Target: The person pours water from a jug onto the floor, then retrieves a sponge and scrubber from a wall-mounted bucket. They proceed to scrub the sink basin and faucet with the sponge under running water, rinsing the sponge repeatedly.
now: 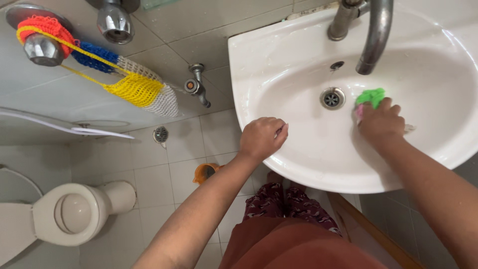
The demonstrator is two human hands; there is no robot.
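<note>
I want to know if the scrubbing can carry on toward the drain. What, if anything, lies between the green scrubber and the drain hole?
Nothing visible. The right hand presses the green scrubber on the sink wall, and bare white basin separates it from the drain hole. The tap spout hangs above, not between.

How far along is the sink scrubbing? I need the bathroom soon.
Mid-scrub. The right hand presses a green scrubber inside the basin beside the drain; the left hand grips the sink rim. The tap runs no water, so rinsing looks left. Cleaned areas can't be told.
</note>
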